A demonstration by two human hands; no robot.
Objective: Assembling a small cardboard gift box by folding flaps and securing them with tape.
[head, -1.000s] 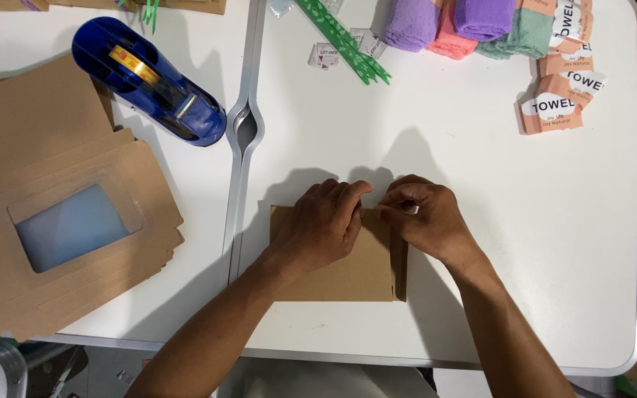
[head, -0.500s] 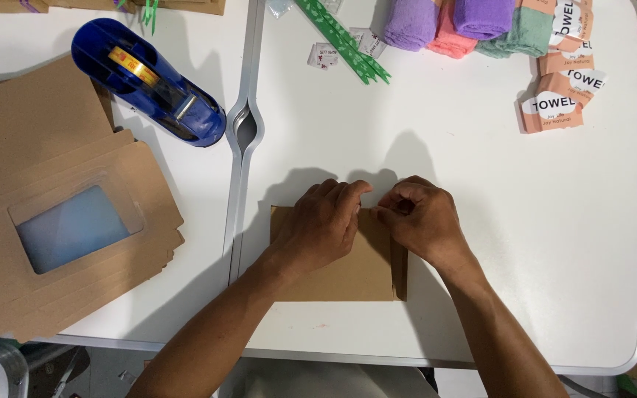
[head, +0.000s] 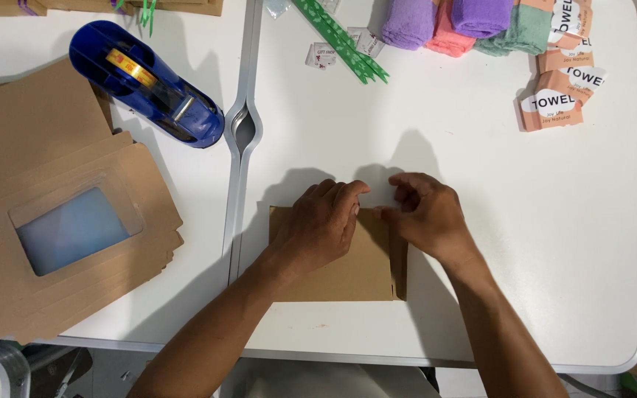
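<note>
On the white table (head: 481, 221), a flat brown box (head: 348, 273) is pressed by the left hand (head: 318, 228) w/ fingers spread, its top edge is pinched by the right hand (head: 425, 217); folding is judged only begun.

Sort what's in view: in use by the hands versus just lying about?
In use: flat brown cardboard box, pressed by left hand and right hand.

Lying about: blue tape dispenser, stack of windowed brown cardboard blanks, rolled coloured towels, green plastic strips, orange paper labels.
</note>
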